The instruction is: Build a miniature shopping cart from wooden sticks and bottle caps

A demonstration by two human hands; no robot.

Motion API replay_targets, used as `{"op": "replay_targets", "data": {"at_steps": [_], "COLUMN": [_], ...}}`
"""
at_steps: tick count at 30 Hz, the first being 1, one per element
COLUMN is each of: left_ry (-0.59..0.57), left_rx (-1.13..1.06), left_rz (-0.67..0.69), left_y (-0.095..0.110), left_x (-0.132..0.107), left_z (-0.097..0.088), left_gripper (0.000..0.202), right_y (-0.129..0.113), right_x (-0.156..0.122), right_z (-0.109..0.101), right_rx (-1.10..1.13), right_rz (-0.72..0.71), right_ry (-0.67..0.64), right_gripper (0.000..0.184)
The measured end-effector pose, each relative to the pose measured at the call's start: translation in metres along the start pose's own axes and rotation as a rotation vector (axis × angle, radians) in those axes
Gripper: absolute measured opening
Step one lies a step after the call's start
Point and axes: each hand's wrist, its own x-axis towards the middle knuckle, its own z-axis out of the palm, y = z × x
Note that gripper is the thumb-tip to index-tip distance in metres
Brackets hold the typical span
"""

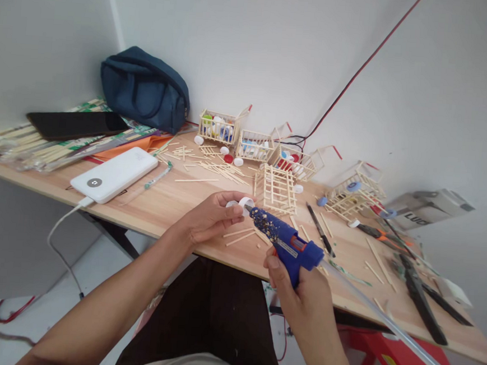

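Glue time. The right hand (302, 299) is wrapped fully round the grip of the blue glue gun (289, 245), thumb up along the side. I can't see from here whether a finger sits on the trigger. The left hand (211, 216) is mostly closed and pinches a small white cap (246, 203) between thumb and fingertips, just above the table (174, 205) edge. The nozzle is right at the cap, touching or close to it; hard to call.

My take on doing this bit well:
- Hold the cap by its rim, fingertips clear of the spot the nozzle points at. Hot glue on skin is no fun.
- A small dab looks like plenty, since the cap is tiny and a blob would ooze over the edge.
- Bracing the left wrist on the table would probably help, as both hands are in mid-air.
- The clear glue stick (384, 323) trails out the back towards the right, so watch that it doesn't catch the pliers (416, 286) lying there.

The stick frame (277, 189) is just behind the cap, with loose sticks (223, 171) scattered beyond. A row of little stick carts (219, 125) stands along the wall. The power bank (113, 173) and phone (77, 124) sit well off to the left.
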Motion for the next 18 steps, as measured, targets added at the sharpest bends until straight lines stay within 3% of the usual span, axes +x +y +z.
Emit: {"op": "replay_targets", "data": {"at_steps": [18], "left_ry": [0.008], "left_rx": [0.131], "left_rz": [0.082], "left_y": [-0.0003], "left_x": [-0.0003], "left_z": [-0.0008], "left_gripper": [0.036], "right_y": [0.0037], "right_x": [0.0], "right_z": [0.0029], "right_rx": [0.071], "right_rz": [0.016], "right_ry": [-0.017], "right_gripper": [0.047]}}
